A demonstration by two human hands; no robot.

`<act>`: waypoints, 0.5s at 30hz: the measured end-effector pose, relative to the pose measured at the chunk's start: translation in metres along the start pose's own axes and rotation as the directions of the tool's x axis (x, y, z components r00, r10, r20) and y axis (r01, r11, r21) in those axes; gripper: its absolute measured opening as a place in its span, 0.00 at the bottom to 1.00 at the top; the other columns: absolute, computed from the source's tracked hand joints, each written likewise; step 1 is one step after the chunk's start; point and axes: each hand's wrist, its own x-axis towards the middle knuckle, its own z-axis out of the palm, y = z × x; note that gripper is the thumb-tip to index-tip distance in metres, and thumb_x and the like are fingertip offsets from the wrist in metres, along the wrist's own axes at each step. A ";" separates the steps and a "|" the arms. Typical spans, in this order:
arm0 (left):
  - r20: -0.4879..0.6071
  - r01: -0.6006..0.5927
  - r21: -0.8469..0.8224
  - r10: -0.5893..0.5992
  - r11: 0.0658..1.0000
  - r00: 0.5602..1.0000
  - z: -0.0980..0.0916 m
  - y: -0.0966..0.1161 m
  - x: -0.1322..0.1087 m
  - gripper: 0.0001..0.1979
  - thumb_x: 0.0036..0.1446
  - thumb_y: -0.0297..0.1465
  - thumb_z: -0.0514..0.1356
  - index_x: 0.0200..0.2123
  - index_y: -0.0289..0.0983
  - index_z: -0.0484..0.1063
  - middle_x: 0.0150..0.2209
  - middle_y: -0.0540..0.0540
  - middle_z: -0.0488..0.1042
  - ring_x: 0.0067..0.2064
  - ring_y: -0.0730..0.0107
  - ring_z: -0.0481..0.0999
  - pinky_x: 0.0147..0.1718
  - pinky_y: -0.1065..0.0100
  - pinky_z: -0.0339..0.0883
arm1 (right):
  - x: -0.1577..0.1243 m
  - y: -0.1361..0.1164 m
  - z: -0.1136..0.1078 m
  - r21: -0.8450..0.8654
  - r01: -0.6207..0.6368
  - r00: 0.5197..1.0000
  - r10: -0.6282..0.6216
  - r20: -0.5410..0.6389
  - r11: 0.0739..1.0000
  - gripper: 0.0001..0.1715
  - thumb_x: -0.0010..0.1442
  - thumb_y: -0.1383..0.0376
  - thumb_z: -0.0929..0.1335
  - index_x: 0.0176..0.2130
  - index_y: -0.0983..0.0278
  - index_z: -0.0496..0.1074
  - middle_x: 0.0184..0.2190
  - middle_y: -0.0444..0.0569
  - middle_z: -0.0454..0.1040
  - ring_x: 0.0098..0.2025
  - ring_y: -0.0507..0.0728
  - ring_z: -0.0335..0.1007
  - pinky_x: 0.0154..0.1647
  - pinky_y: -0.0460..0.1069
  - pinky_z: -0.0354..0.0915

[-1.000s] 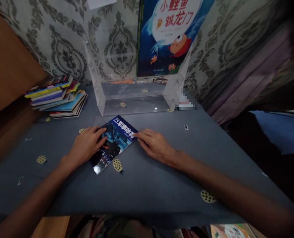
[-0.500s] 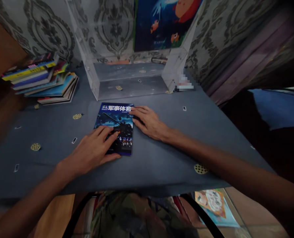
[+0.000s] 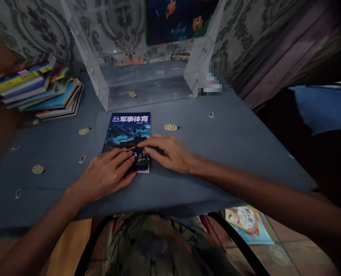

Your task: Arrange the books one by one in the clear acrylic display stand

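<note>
A dark blue book (image 3: pixel 128 132) with a tank on its cover and white Chinese title lies flat and square on the grey-blue tablecloth (image 3: pixel 216 153). My left hand (image 3: pixel 107 174) rests flat on the book's lower left corner, fingers stretched out. My right hand (image 3: pixel 167 153) lies with its fingers spread over the book's lower right edge. Neither hand grips anything.
A clear acrylic stand (image 3: pixel 147 80) sits behind the book against the patterned wall, with a blue picture book (image 3: pixel 179 19) upright in it. A stack of books (image 3: pixel 38 90) lies at the far left. Another book (image 3: pixel 246 222) lies on the floor below the table edge.
The book has been turned from slanted to straight and slid nearer to me. My right hand moved from its top right corner down to its lower right edge; the view tilted downward.
</note>
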 end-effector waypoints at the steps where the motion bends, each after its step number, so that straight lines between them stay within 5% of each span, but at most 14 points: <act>1: -0.005 0.020 -0.023 -0.020 1.000 1.000 0.000 0.000 0.000 0.15 0.67 0.37 0.56 0.48 0.35 0.77 0.47 0.39 0.81 0.49 0.54 0.79 0.44 0.58 0.76 | 0.001 0.001 0.000 0.013 -0.006 1.000 0.006 0.000 1.000 0.15 0.69 0.67 0.62 0.49 0.64 0.76 0.37 0.49 0.80 0.39 0.55 0.74 0.42 0.50 0.68; 7: -0.023 0.224 -0.192 -0.233 0.955 0.972 0.010 -0.010 0.001 0.15 0.70 0.36 0.53 0.46 0.37 0.77 0.46 0.40 0.79 0.47 0.59 0.77 0.47 0.57 0.73 | 0.004 0.007 0.003 0.047 -0.043 0.999 0.043 0.003 0.998 0.15 0.68 0.67 0.63 0.48 0.64 0.76 0.35 0.47 0.80 0.34 0.53 0.73 0.37 0.48 0.65; 15: 0.061 0.577 -0.101 -0.574 0.810 0.816 0.027 -0.037 0.005 0.23 0.66 0.39 0.53 0.59 0.34 0.70 0.62 0.32 0.67 0.63 0.46 0.66 0.60 0.46 0.61 | 0.003 0.010 0.006 -0.089 -0.061 0.995 0.053 -0.088 0.994 0.15 0.66 0.71 0.63 0.48 0.66 0.76 0.35 0.49 0.80 0.40 0.56 0.73 0.44 0.51 0.67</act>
